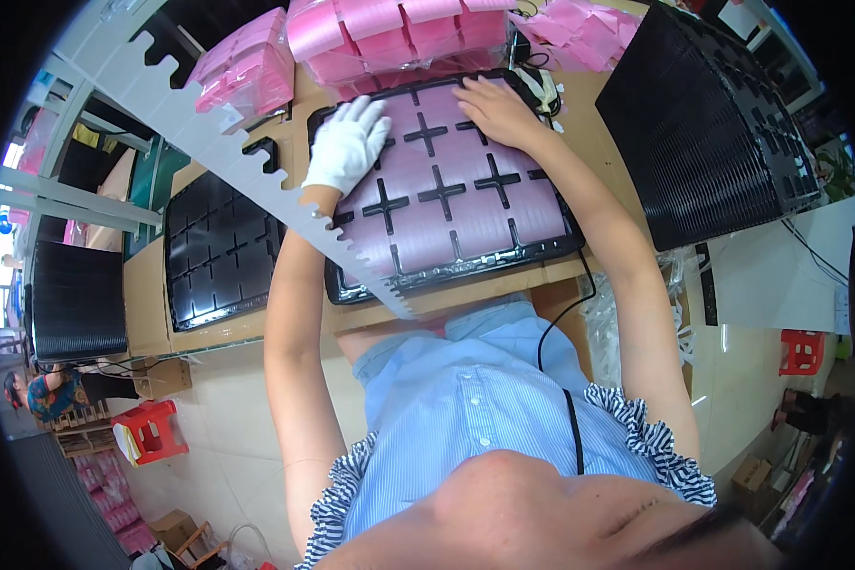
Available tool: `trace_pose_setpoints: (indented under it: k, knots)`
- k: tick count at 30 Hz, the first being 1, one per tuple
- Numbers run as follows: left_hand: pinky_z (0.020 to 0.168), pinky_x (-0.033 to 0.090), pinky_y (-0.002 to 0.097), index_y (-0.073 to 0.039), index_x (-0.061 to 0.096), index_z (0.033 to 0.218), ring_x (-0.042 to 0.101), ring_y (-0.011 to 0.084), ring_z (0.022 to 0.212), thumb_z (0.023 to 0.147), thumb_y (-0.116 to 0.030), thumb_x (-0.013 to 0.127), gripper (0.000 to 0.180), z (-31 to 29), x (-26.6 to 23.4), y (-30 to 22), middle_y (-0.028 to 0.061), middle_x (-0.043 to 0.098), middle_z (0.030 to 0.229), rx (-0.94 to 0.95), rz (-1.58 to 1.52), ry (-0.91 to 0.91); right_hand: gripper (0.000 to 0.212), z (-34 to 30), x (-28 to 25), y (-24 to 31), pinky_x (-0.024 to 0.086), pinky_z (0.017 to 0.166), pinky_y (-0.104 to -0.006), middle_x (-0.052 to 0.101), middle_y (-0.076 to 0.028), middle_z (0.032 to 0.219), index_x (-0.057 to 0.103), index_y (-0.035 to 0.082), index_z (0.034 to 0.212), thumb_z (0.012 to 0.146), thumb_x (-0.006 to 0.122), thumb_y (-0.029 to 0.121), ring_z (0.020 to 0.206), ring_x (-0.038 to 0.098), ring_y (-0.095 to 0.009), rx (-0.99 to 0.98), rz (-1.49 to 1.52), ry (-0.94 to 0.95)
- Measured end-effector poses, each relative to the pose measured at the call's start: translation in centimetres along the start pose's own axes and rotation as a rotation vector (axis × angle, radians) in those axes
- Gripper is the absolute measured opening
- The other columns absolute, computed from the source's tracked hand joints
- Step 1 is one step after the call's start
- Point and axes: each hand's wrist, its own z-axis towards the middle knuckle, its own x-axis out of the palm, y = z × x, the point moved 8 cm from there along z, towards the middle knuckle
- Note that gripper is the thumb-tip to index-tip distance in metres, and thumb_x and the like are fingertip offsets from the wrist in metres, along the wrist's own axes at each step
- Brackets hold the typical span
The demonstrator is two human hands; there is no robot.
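Observation:
A black plastic tray [456,270] lies on the cardboard-covered table in front of me. Pink sheets [465,228] fill its compartments, and raised black crosses part them. My left hand [344,144], in a white glove, rests on the tray's far left part with its fingers extended. Bare and flat, my right hand [500,110] lies over the far right part, fingertips on the pink sheets. Neither hand grips anything that I can see. A pale strip with a notched edge [247,176] crosses the view from the upper left and hides part of the tray's left side.
Pink wrapped packs [399,43] stand behind the tray, near loose pink sheets [579,33]. Left lies another black tray [223,252]. Tall stacks of black trays rise at right [698,133] and left [78,299]. A black cable [559,323] hangs by the table edge. Red stools [152,432] stand on the floor.

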Motion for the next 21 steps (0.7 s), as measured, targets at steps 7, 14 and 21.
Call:
trace_pose_setpoints:
  k: [7, 14, 21]
  knots:
    - [0.111, 0.023, 0.0520, -0.015, 0.041, 0.141, 0.031, 0.0362, 0.137, 0.099, -0.037, 0.033, 0.047, -6.5, -1.3, -5.1, 0.0204, 0.033, 0.147, 0.295, 0.298, 0.232, 0.047, -8.2, -2.2, 3.8, 0.011, 0.116, -0.0473, 0.032, -0.010, 0.151, 0.039, 0.019, 0.143, 0.099, 0.039, 0.034, 0.142, 0.024, -0.027, -0.135, -0.046, 0.187]
    - [0.110, 0.028, 0.0460, -0.007, 0.050, 0.131, 0.043, 0.0279, 0.129, 0.096, -0.026, 0.043, 0.041, -14.9, -7.5, -8.0, 0.0170, 0.046, 0.138, 0.422, 0.111, 0.370, 0.043, -18.0, -7.6, 6.5, 0.015, 0.116, -0.0467, 0.041, -0.008, 0.146, 0.047, 0.010, 0.137, 0.098, 0.041, 0.028, 0.138, 0.033, -0.022, -0.265, -0.111, 0.334]
    - [0.104, 0.036, 0.0430, -0.009, 0.064, 0.110, 0.059, 0.0262, 0.109, 0.090, -0.019, 0.053, 0.025, -17.6, -11.0, -7.8, 0.0081, 0.065, 0.112, 0.244, -0.150, 0.299, 0.024, -21.0, -10.2, 6.2, 0.029, 0.112, -0.0486, 0.065, -0.006, 0.117, 0.067, 0.002, 0.106, 0.089, 0.052, 0.011, 0.118, 0.056, -0.024, -0.206, 0.153, 0.181]
